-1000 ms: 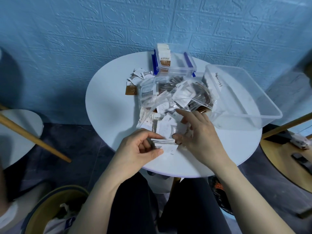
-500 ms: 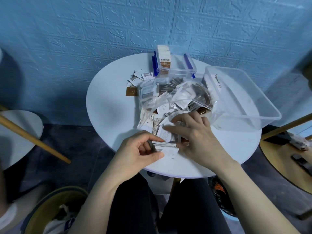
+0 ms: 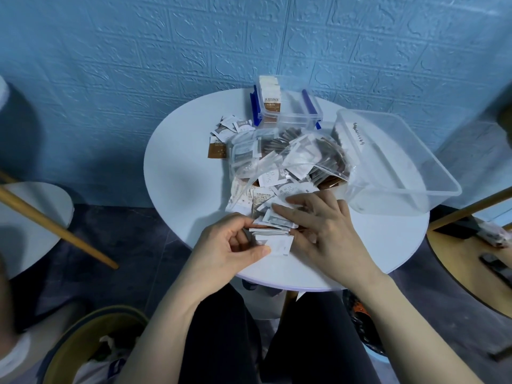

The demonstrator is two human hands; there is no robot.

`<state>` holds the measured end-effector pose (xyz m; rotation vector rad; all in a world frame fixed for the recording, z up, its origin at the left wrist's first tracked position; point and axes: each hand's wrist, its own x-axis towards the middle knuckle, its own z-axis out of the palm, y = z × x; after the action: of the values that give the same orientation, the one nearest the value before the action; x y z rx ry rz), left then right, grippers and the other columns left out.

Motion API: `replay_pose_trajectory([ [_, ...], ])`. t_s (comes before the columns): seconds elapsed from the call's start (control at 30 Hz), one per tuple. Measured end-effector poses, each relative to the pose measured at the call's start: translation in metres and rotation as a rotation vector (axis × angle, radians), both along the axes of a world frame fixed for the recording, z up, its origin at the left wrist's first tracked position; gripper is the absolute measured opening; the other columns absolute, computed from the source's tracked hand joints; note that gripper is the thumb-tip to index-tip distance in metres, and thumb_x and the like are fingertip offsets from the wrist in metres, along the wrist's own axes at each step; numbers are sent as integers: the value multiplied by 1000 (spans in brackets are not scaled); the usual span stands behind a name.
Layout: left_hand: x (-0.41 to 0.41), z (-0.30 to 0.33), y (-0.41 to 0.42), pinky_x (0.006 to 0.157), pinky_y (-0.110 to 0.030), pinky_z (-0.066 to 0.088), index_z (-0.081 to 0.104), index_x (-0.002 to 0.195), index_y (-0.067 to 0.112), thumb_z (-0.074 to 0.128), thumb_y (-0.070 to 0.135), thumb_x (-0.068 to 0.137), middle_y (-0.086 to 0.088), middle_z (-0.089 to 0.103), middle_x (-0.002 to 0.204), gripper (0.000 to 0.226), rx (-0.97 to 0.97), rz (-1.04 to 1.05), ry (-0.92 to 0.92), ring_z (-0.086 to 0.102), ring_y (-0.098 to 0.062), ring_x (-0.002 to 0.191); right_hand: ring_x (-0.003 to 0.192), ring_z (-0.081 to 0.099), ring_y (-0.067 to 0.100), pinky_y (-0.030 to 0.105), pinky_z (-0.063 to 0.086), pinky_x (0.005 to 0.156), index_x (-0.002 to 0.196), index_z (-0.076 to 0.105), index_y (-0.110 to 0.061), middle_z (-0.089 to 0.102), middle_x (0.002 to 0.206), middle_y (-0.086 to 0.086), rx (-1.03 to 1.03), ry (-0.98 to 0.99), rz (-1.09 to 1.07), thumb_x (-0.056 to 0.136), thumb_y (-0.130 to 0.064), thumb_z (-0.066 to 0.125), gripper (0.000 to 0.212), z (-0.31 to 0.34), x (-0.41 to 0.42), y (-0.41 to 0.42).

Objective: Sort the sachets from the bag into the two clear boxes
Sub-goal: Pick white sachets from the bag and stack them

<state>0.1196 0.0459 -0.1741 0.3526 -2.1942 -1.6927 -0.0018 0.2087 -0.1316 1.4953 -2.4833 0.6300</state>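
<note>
The left hand (image 3: 230, 245) gripped a small stack of white sachets (image 3: 273, 237) near the front edge of the round white counter (image 3: 182, 173), the thumb lying along the bottom sachet and the fingers curled over the stack's left end. The right hand (image 3: 321, 225) lay just beside it with its fingers stretched out fairly flat, pressing on loose sachets (image 3: 266, 200) spread across the middle of the counter; one of these, tilted, lay under its fingertips and touched the top of the stack. Whether the right hand actually pinched that sachet could not be told. Behind the hands a crumpled clear plastic bag (image 3: 293, 156) lay on the counter, with more white and brown sachets inside it and spilling from its mouth toward the person. At the back of the counter stood a small clear box with blue clips (image 3: 293, 112), holding a row of brown-and-white sachets upright at its left end. A larger clear box (image 3: 396, 159) stood at the right side, tilted, its near corner hanging past the counter's rim. A few more sachets (image 3: 230, 128) lay scattered to the left of the small box, well apart from the hands. The person's dark trouser legs (image 3: 221, 342) showed below the counter.
</note>
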Motion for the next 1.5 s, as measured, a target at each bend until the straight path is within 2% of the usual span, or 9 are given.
replay_pose_trajectory([
  [0.23,4,-5,7,53,-22,43,66,93,34,81,12,75,9,56,64,32,-53,187,88,49,-8,57,100,55,25,41,40,78,110,72,-25,66,105,-4,-163,36,-116,85,-42,62,32,-8,1,9],
  [0.4,2,-7,13,52,-18,37,65,92,27,78,21,76,10,50,58,22,-128,419,80,45,-4,51,106,51,19,37,37,83,110,71,-27,63,112,-8,-96,37,-48,80,-55,68,41,-13,11,6],
  [0.67,6,-4,15,50,-13,38,65,92,27,76,22,75,2,58,62,21,-137,463,59,47,-2,50,89,50,20,40,41,76,103,75,-25,61,87,-7,-230,-39,-73,92,-40,55,27,-9,16,4],
  [0.83,6,-1,15,56,-20,44,65,94,26,75,25,75,1,65,67,21,-72,516,62,57,-6,56,79,49,20,31,41,70,90,74,-16,52,78,-8,-385,-154,-194,89,-32,60,21,-7,11,-3],
  [1.03,14,13,6,64,-28,54,62,86,36,74,26,77,8,72,80,18,22,672,126,68,-6,70,65,50,10,29,39,62,87,68,-26,64,74,-6,-446,-426,-286,88,-42,63,17,-10,11,0],
  [1.17,18,23,6,66,-32,57,63,86,34,74,21,78,9,72,85,19,59,625,135,68,-6,73,58,55,9,22,38,57,87,64,-24,66,63,-5,-480,-538,-271,87,-36,65,12,-8,16,2],
  [1.23,18,25,11,61,-24,55,64,85,32,74,17,78,13,73,80,19,94,541,117,67,-3,67,57,58,10,16,38,56,86,61,-22,67,62,-3,-547,-640,-242,88,-26,67,7,-7,18,2],
  [1.33,15,24,20,49,-14,45,65,84,29,74,12,80,9,72,71,20,175,445,90,61,-1,55,62,60,19,23,43,60,83,58,-20,66,65,0,-629,-725,-201,88,-17,67,11,-5,21,4],
  [1.5,5,18,33,43,-12,39,66,88,23,75,7,80,8,66,64,20,276,370,70,55,-4,49,64,52,9,17,38,58,77,60,-21,60,72,-9,-592,-457,-135,82,-12,74,17,-7,36,10],
])
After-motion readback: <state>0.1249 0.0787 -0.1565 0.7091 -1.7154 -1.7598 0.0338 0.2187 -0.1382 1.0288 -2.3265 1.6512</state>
